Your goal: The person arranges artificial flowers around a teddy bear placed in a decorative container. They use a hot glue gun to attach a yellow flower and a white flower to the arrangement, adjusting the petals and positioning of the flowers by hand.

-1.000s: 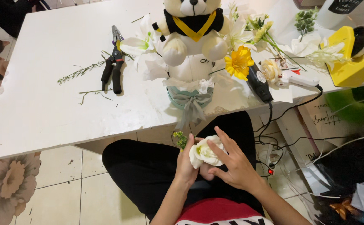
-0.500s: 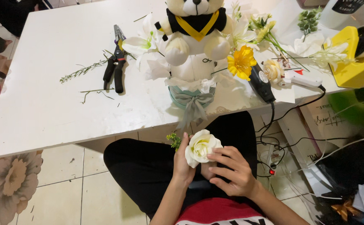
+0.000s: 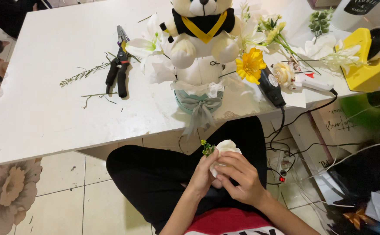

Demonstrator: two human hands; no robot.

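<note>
Both hands low over the lap, closed around a white flower (image 3: 227, 146). Left hand (image 3: 202, 176) pinches it from the left side, fingers curled shut at the base; a small green sprig (image 3: 206, 149) sticks out just above-left of that pinch. Right hand (image 3: 240, 176) wraps the right and front, fingers folded over the petals, so the stem end is hidden and I can't tell how it's held underneath.

Flower sits between the two hands, bloom facing up and away from the body, well apart from the table (image 3: 46, 109).

Beyond the grip, up on the table: bear bouquet (image 3: 201, 48) straight ahead, yellow flower (image 3: 251, 65) ahead-right, glue gun (image 3: 271, 89) ahead-right near the edge, pliers (image 3: 119, 65) ahead-left.

Judgement: the work looks like shaping or joining the bloom and sprig. Best done with light fingertip pressure on the petals, firm pinch only at the base, sprig kept tight against the flower so it doesn't slip.
</note>
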